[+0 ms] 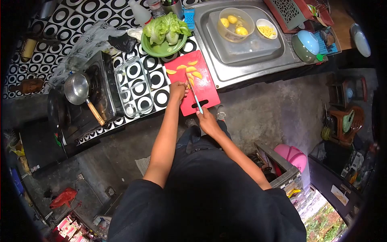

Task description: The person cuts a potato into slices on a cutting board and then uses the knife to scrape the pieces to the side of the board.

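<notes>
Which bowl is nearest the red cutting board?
The green bowl holding lettuce: it sits right by the far-left corner of the cutting board; the clear bowl, small white bowl and blue bowl are farther right.

A kitchen; stove (105,76), steel sink (226,73), patterned counter (161,97)

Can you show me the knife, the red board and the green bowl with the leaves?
Knife (197,101), head view: its light blue handle.
Red board (204,86), head view: bare surface right of the knife.
Green bowl (162,52), head view: its near side.
</notes>
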